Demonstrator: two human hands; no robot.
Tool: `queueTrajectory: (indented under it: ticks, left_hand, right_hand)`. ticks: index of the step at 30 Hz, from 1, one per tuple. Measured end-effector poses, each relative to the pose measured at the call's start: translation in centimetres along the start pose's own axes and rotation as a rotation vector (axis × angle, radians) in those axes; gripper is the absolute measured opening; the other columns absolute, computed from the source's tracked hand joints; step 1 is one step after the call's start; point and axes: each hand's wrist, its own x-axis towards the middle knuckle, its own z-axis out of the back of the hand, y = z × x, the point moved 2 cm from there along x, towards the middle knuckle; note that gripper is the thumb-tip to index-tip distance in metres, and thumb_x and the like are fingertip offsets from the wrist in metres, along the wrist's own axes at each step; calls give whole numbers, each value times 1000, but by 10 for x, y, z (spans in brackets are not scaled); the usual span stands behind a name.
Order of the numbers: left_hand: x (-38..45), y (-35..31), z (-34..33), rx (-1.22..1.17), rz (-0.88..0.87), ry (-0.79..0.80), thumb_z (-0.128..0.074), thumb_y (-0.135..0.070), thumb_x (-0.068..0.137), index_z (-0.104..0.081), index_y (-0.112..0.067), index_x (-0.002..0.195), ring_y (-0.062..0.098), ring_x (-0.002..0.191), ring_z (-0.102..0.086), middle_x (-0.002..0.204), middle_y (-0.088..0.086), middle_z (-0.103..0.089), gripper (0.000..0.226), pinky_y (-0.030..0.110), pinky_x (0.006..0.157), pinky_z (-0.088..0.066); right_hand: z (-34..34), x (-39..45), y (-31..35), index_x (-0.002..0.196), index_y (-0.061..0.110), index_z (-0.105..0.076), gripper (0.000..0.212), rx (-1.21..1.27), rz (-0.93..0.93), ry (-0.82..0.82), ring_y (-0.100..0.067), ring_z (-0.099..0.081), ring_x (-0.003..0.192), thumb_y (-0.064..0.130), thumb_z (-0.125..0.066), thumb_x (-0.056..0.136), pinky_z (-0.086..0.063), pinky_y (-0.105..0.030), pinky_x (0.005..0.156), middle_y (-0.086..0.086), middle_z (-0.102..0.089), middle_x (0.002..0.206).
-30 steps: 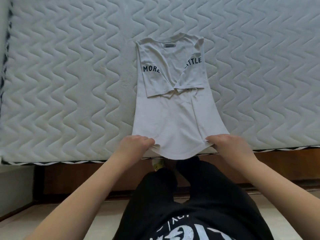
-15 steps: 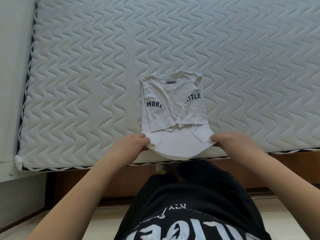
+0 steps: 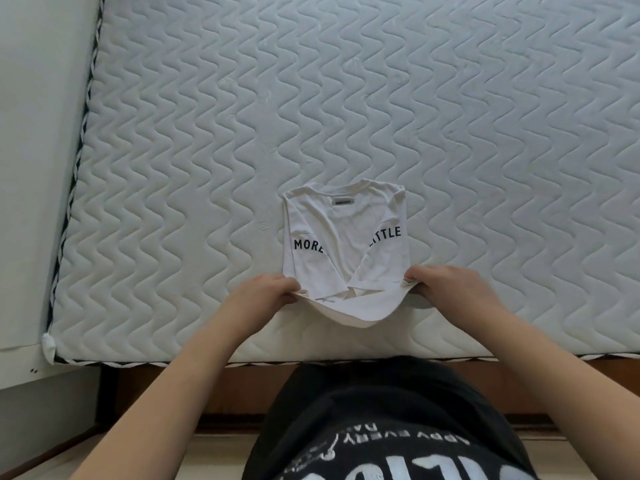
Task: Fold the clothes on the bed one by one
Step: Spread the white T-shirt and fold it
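Pinching white T-shirt (image 3: 346,233) hem, left hand (image 3: 266,292), right hand (image 3: 446,282) fingers, print "MORE", seemingly "LITTLE", neck label unreadable

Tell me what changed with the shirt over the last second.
Both hands, the left hand and right hand, carried the bottom hem of the white T-shirt up the mattress toward the collar, so the visible shirt grew shorter and a loose fold now sags between them. Unchanged: each hand grips its hem corner, the sleeves stay folded in, and the collar end lies flat.
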Motion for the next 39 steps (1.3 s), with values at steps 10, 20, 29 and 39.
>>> queueTrajectory:
  ticks: [10, 20, 29, 39]
  left_hand:
    - [117, 59, 24, -26, -16, -1, -57, -29, 97, -68, -22, 109, 23, 96, -58, 104, -2, -61, 18, 27, 67, -29]
    - [241, 110, 10, -62, 53, 33, -62, -22, 92, -66, -17, 100, 22, 92, -58, 95, -1, -65, 10, 31, 71, -40]
    - [326, 161, -14, -14, 43, 98, -64, -20, 92, -69, -24, 106, 23, 100, -59, 107, 0, -66, 15, 32, 80, -45]
    - [376, 190, -64, 62, -13, 56, -59, -19, 94, -67, -14, 109, 30, 101, -59, 107, 8, -65, 17, 33, 74, -40]
  right_hand:
    - [11, 129, -16, 120, 26, -66, 25, 9, -7, 44, -27, -61, 105, 32, -55, 99, -37, -31, 73, 3, -67, 119]
    - [-11, 234, -62, 121, 29, -67, 27, 65, -93, 105, -26, -60, 107, 34, -58, 96, -45, -32, 82, -1, -69, 114]
    - [-54, 319, -108, 109, 25, -69, 22, 120, -142, 17, -33, -60, 96, 39, -62, 93, -47, -36, 74, -10, -69, 94]
    - [-110, 375, -137, 107, 18, -71, 20, -6, -88, -53, -33, -56, 98, 29, -62, 94, -29, -32, 75, -9, -71, 99]
